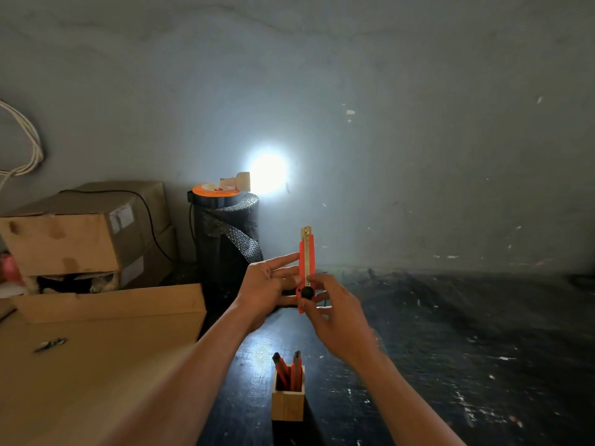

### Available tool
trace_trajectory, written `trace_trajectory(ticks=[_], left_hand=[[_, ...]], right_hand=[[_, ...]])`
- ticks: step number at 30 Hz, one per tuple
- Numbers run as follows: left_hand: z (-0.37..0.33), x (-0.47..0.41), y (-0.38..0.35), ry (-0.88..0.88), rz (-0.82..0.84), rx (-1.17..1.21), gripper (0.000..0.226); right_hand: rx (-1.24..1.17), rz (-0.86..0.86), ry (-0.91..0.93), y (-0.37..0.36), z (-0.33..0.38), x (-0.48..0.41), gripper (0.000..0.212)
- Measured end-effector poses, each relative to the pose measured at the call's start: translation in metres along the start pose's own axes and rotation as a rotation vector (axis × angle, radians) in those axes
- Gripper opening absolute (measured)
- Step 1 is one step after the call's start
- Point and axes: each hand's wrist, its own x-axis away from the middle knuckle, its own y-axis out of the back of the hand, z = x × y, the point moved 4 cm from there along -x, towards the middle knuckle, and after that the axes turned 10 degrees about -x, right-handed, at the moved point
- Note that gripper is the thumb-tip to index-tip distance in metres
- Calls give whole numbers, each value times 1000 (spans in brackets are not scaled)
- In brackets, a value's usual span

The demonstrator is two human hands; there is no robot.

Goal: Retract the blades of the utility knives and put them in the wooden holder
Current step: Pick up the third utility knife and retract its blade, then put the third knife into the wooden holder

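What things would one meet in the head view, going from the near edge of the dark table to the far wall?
wooden holder with two knives → utility knife held upright in both hands → black roll with the lamp on top.

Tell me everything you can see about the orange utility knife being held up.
The orange utility knife is held upright above the dark table, tip up. Its body looks like plastic, with a brass-coloured metal rail down the middle and a round black knob near the lower end. No blade shows past the metal tip. The left hand steadies its left side; the right hand grips by the knob. The wooden holder stands below.
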Motion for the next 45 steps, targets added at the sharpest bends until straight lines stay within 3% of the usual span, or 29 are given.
trace_trajectory(ticks=[7, 13, 21, 27, 35, 45], left_hand=[[3, 2, -1, 6, -11, -16, 48], [6, 1, 1, 14, -17, 0, 47], [17, 1, -2, 29, -23, -19, 47], [26, 0, -1, 59, -31, -22, 45], [45, 1, 1, 83, -36, -50, 46], [99, 10, 6, 206, 0, 13, 45]], right_hand=[[-2, 1, -21, 0, -6, -1, 15], [65, 56, 26, 0, -11, 2, 37], [82, 16, 13, -1, -18, 2, 18], [88, 79, -1, -3, -29, 7, 27], [70, 54, -38, -15, -46, 12, 22], [-139, 5, -230, -35, -88, 7, 44]])
